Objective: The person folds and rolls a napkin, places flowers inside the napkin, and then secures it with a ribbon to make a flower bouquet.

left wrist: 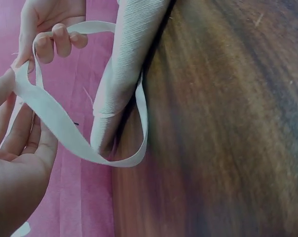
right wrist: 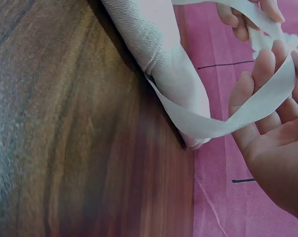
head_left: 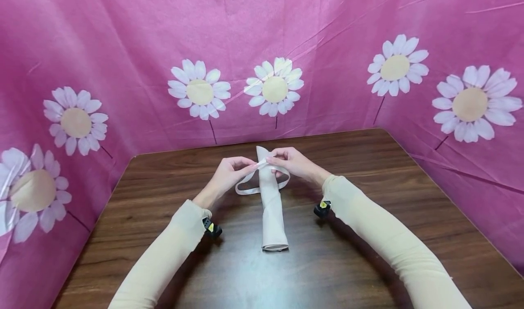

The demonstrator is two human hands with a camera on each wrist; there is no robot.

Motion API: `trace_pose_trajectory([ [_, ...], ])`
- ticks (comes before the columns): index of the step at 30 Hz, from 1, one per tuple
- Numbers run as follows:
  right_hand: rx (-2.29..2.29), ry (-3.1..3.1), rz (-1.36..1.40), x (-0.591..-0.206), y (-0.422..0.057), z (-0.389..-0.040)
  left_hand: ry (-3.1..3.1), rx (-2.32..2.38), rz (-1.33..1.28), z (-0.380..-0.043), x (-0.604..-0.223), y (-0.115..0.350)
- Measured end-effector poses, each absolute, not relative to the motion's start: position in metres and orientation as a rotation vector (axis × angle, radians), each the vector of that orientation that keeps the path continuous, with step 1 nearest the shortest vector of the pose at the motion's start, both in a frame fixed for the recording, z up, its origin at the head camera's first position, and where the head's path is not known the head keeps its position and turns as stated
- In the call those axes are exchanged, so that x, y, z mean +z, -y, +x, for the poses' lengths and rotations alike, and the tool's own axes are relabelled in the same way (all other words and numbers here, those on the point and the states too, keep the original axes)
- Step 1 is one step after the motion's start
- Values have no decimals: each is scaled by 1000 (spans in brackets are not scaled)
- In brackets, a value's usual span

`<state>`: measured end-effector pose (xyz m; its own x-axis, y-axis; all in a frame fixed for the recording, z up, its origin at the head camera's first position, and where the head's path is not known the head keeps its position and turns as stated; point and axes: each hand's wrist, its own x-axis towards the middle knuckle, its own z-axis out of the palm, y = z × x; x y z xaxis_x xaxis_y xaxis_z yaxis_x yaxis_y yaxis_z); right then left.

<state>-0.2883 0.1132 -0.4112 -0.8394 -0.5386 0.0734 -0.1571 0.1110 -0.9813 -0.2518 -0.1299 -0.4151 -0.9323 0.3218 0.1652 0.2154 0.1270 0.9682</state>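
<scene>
A rolled-up cream cloth [head_left: 273, 222] lies lengthwise on the table, its spiral end facing me. A flat, pale fabric strap [head_left: 248, 191] runs beneath the roll and rises in a loop on both sides. Above the roll's far part, my left hand [head_left: 225, 176] pinches the strap between thumb and fingertips. My right hand [head_left: 298, 165] pinches it too, just across from the left. In the left wrist view the strap [left wrist: 65, 128] stretches from the fingertips down around the roll. The right wrist view shows it crossing the right hand's [right wrist: 282, 148] fingers. Whether the strap is knotted cannot be told.
The dark wood-grain table [head_left: 348, 263] extends around the roll. Pink fabric [head_left: 327, 22] printed with large white daisies hangs behind it and along both sides. Small black cameras [head_left: 212, 227] sit at the wrists, below the cream sleeves.
</scene>
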Motion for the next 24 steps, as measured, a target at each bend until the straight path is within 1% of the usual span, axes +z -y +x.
trace_pose_trajectory([
  [6,-1806,-2057,-656,-406,-119,-287,-2270,1971,587,-249,-408,133],
  [11,-1787,-2076,-660,-403,-124,-286,-2379,1937,643,-250,-406,136],
  [24,-1762,-2140,-602,-406,-128,-289,-2421,2061,576,-252,-407,139],
])
